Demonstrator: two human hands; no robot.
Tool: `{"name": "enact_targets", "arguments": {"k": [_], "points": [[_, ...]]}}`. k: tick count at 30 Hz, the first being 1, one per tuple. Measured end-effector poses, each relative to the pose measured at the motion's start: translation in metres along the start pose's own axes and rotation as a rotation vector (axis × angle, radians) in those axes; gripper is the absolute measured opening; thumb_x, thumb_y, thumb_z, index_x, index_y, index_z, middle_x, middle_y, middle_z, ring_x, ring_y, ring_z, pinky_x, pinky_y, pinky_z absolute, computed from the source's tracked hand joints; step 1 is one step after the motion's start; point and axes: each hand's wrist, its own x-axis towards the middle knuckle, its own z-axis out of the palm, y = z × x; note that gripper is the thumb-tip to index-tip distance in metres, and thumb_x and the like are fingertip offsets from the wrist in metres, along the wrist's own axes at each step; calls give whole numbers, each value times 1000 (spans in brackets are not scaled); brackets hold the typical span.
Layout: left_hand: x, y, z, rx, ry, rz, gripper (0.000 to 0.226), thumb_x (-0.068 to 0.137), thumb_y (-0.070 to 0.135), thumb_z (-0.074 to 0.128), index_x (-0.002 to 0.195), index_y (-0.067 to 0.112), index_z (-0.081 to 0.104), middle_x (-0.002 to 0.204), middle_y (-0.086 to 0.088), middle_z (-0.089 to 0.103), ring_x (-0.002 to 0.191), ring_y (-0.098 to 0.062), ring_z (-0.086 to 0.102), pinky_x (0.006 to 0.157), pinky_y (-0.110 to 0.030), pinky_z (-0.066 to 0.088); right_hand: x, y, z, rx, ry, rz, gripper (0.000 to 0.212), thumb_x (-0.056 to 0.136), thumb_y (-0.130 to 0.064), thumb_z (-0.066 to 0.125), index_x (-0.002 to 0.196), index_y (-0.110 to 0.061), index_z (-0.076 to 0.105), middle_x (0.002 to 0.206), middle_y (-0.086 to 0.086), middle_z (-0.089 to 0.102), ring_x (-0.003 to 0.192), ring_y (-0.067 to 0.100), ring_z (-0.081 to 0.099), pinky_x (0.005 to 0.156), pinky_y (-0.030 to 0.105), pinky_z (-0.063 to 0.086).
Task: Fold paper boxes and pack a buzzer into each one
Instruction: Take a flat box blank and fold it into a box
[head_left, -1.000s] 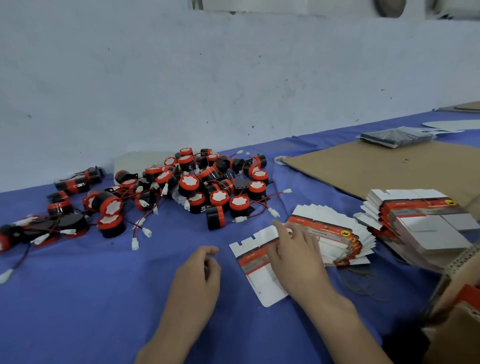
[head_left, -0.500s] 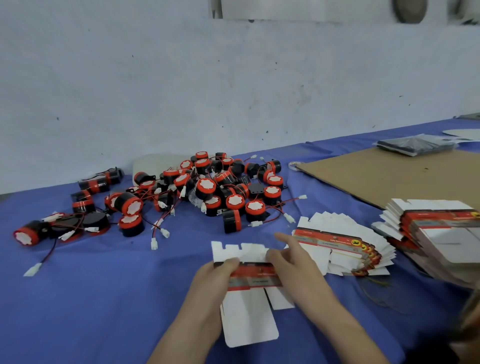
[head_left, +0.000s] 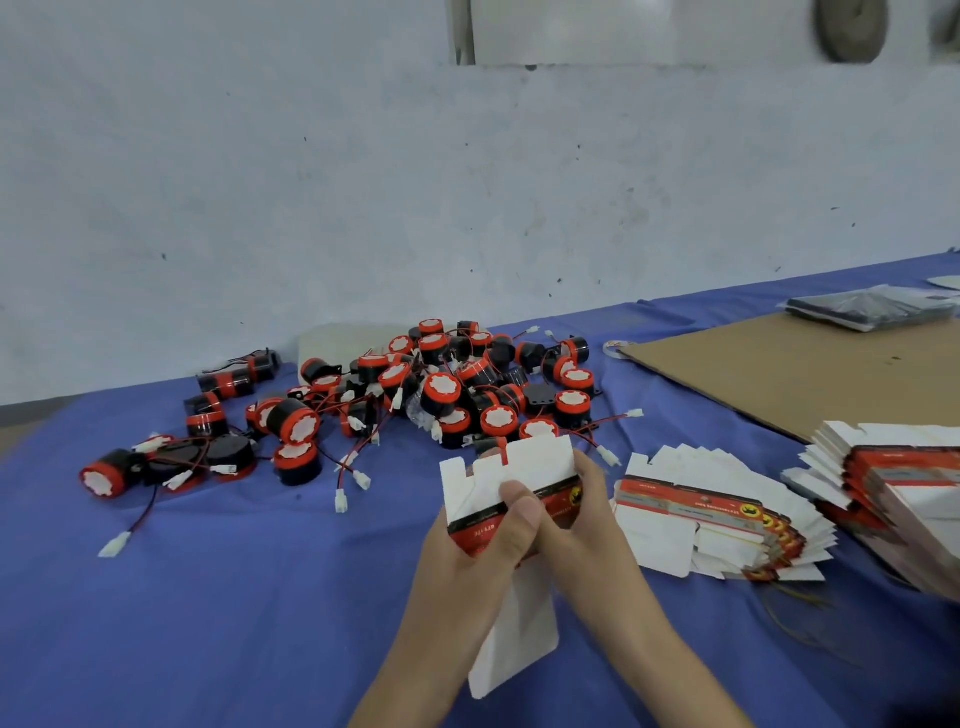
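Blue table (head_left: 208, 597); buzzers (head_left: 415, 395) behind hands (head_left: 524, 540) holding box (head_left: 511, 480).

The paper box (head_left: 511, 470) pinched between the left hand (head_left: 467, 561) and right hand (head_left: 582, 530) is thin matt white card with a red printed band, like the flat blanks (head_left: 691, 525) just right of the right hand, while beyond both hands the buzzers (head_left: 441, 392) are smooth black and red plastic on matt blue cloth (head_left: 208, 597), with matt brown cardboard (head_left: 805, 374) far right.

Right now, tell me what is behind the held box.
Behind the box lies the buzzer pile on the blue cloth. Its flaps hide the pile's nearest edge.
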Motion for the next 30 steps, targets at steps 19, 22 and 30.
{"name": "enact_targets", "arguments": {"k": [19, 22, 30], "points": [[-14, -6, -4, 207, -137, 285, 68, 80, 65, 71, 138, 60, 37, 136, 27, 57, 123, -1, 58, 97, -20, 51, -13, 2, 2, 63, -55, -160, 18, 99, -37, 59, 113, -46, 65, 111, -11, 73, 106, 8, 68, 87, 29, 54], [-14, -1, -3, 206, -57, 305, 68, 77, 71, 67, 137, 62, 35, 131, 32, 56, 115, 2, 62, 87, -14, 52, -15, 2, 3, 66, -75, -183, 28, 97, -37, 50, 114, -54, 64, 111, -18, 73, 105, 1, 67, 80, 14, 53], [-1, -3, -11, 13, 155, 208, 64, 72, 89, 41, 133, 71, 30, 128, 31, 55, 117, -3, 62, 95, -38, 56, -17, 6, 21, 122, -237, -112, 52, 74, -87, 48, 123, -69, 52, 134, -27, 59, 127, -4, 53, 94, 11, 47]]}}
